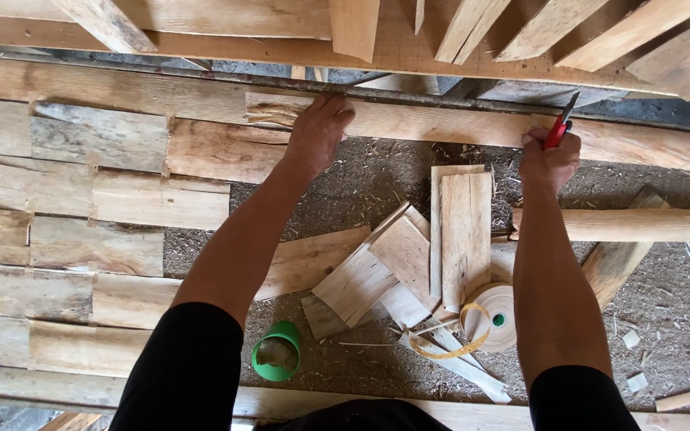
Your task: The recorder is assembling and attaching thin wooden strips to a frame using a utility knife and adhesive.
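Observation:
My left hand (pixel 318 132) presses down on a long pale wooden plank (pixel 441 124) that runs across the frame, near its splintered left end. My right hand (pixel 549 160) is closed around a red-handled tool (pixel 559 128) whose dark tip rests on the same plank further right. Both forearms reach forward from black sleeves at the bottom of the view.
Short board offcuts (pixel 409 255) lie piled between my arms on sawdust-covered ground. A green cup (pixel 275 351) and a roll of tan strapping (pixel 493 318) sit near me. A panel of joined old boards (pixel 81 231) lies left; a round wooden pole (pixel 648 225) extends right; more planks (pixel 473 32) lie above.

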